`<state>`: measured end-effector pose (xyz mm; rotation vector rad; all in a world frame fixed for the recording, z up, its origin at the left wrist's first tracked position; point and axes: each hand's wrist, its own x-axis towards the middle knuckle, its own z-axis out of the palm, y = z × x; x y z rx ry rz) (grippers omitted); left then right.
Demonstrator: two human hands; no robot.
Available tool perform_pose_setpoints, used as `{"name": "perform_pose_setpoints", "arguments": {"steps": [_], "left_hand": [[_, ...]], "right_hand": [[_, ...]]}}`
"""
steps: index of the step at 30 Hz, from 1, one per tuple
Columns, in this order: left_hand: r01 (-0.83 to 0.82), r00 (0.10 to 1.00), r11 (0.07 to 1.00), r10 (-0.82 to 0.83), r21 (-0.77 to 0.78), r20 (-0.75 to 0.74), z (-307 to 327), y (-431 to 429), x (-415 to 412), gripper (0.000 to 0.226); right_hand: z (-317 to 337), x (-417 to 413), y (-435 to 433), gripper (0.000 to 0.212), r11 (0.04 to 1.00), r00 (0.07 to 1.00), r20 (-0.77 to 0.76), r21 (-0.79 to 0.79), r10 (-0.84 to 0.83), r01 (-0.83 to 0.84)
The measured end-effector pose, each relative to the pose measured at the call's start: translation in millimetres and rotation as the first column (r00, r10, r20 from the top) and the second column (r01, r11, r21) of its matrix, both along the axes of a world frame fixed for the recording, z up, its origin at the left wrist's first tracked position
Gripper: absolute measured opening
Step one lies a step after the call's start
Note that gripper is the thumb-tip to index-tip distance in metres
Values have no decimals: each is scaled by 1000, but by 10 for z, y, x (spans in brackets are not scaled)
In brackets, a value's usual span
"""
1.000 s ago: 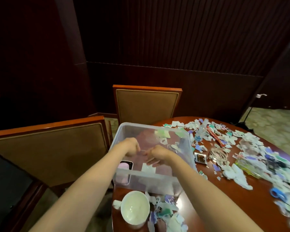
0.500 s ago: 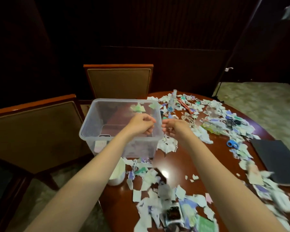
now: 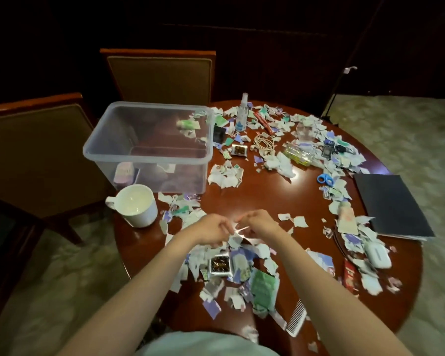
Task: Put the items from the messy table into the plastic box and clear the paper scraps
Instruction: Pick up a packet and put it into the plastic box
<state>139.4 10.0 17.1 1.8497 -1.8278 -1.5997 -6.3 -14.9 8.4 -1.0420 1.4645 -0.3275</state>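
Filling most of the view, the round wooden table (image 3: 267, 191) carries paper scraps (image 3: 226, 173) strewn in a loose ring across its top. The clear plastic box (image 3: 144, 155) stands at its far left edge, with a pink item (image 3: 123, 173) and a few scraps lying inside. A black folder (image 3: 391, 206) lies at the right edge, and a white mug (image 3: 139, 206) stands just in front of the box. Over the near heap of scraps the left hand (image 3: 211, 231) and right hand (image 3: 258, 223) meet, fingers curled, both pinching a pale scrap (image 3: 238, 231) between them, though blur softens the fingertips. A white comb (image 3: 297, 318) lies near the front edge, and blue scissors (image 3: 324, 179) lie left of the folder.
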Motion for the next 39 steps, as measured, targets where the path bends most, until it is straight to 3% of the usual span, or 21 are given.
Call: {"name": "perform_pose_setpoints", "arguments": {"steps": [2, 4, 8, 10, 12, 14, 16, 20, 24, 26, 28, 32, 36, 39], "left_hand": [[163, 974, 987, -160, -6, 160, -139, 153, -87, 26], [225, 942, 974, -210, -27, 263, -271, 299, -163, 32], [205, 898, 971, -136, -126, 419, -449, 453, -287, 38], [213, 865, 965, -114, -152, 488, -496, 471, -331, 43], [216, 825, 961, -85, -173, 558, -521, 491, -369, 48], [204, 794, 956, -36, -209, 607, -553, 505, -387, 51], [173, 782, 958, 7, -227, 624, -585, 525, -391, 52], [99, 785, 964, 77, -247, 615, -617, 550, -374, 47], [42, 800, 956, 143, -291, 583, -628, 532, -326, 45], [62, 778, 954, 137, -293, 613, -624, 519, -289, 52], [77, 761, 959, 121, -274, 638, -622, 492, -249, 56], [58, 805, 973, 86, -223, 587, -564, 412, -160, 45], [-121, 911, 976, 183, -184, 370, -488, 358, -11, 26], [-193, 955, 965, 226, -176, 191, -441, 272, 136, 21]], "right_hand": [[-109, -83, 97, 29, 992, 987, -95, 23, 128, -127], [-193, -166, 191, 26, 951, 936, -168, 69, 309, -302], [-242, -266, 395, 4, 766, 655, -435, 147, 618, -626], [-261, -300, 496, 36, 668, 486, -552, 186, 678, -721], [-317, -341, 577, 68, 648, 423, -601, 218, 678, -730], [-387, -366, 647, 84, 633, 373, -651, 215, 661, -744], [-439, -379, 703, 85, 635, 354, -697, 186, 623, -749], [-438, -388, 735, 57, 719, 486, -685, 82, 543, -690], [-345, -385, 620, 17, 735, 516, -683, 46, 517, -676], [-270, -358, 526, 27, 743, 521, -670, 67, 528, -666], [-214, -321, 426, 29, 791, 598, -614, 71, 515, -608], [-168, -205, 298, 11, 891, 771, -484, 42, 414, -452], [-89, -51, 251, 7, 969, 903, -372, -32, 214, -244], [-39, 65, 226, 12, 994, 976, -215, -111, -30, 6]]}}
